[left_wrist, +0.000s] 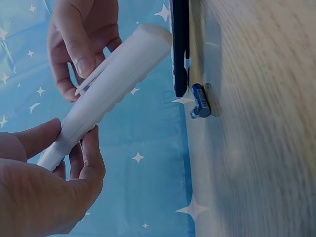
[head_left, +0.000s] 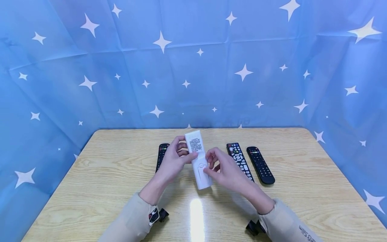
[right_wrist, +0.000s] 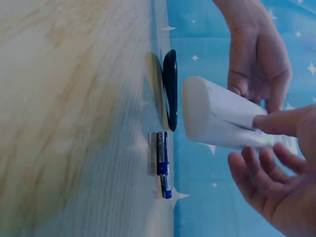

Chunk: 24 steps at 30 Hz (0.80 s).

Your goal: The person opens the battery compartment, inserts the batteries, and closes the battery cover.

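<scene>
A white remote control (head_left: 204, 181) is held above the table with its back toward the head camera, a printed code on its upper part. My left hand (head_left: 175, 159) grips the upper end, thumb across the back and fingers underneath. My right hand (head_left: 225, 168) is at the lower half, its thumb on the battery cover (left_wrist: 94, 76). In the left wrist view one edge of that cover stands up from the body, by the right fingers. The right wrist view shows the remote's blunt end and the right thumb at a dark gap beside the cover.
Black remotes lie on the wooden table (head_left: 105, 181): one (head_left: 162, 153) partly behind my left hand, one with coloured buttons (head_left: 239, 158) partly behind my right, another (head_left: 260, 165) farther right. Blue batteries (right_wrist: 162, 153) lie on the table in the wrist views. A star-patterned blue cloth (head_left: 193, 67) hangs behind.
</scene>
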Tool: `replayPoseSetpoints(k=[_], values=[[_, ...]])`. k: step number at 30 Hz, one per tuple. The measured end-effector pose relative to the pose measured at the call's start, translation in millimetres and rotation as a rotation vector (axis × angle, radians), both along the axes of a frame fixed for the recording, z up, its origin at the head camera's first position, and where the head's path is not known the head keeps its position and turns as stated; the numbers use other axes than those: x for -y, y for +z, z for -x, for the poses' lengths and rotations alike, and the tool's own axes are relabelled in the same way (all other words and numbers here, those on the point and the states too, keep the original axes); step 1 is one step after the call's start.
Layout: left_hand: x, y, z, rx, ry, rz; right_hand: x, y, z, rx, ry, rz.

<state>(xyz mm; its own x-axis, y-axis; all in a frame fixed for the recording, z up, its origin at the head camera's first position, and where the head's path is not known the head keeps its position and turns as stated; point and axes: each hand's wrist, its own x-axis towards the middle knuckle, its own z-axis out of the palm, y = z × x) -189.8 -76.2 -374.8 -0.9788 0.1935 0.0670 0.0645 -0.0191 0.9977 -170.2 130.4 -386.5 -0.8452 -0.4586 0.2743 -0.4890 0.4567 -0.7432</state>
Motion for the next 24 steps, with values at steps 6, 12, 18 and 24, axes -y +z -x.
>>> replayPoseSetpoints(k=[6,12,18,24], values=[[1,4.1,-2.4,-0.02,0.006,-0.019,-2,0.2,0.1,0.168,0.006,0.05],[0,6.3,-3.9,-0.017,0.009,-0.027,0,8.2,-4.2,0.206,0.033,0.05],[0,6.5,-5.1,-0.011,0.005,-0.022,4,31.1,-15.6,0.214,0.049,0.072],[-1,7.9,-6.2,-0.025,0.008,-0.023,5,34.1,-16.3,0.194,0.045,0.079]])
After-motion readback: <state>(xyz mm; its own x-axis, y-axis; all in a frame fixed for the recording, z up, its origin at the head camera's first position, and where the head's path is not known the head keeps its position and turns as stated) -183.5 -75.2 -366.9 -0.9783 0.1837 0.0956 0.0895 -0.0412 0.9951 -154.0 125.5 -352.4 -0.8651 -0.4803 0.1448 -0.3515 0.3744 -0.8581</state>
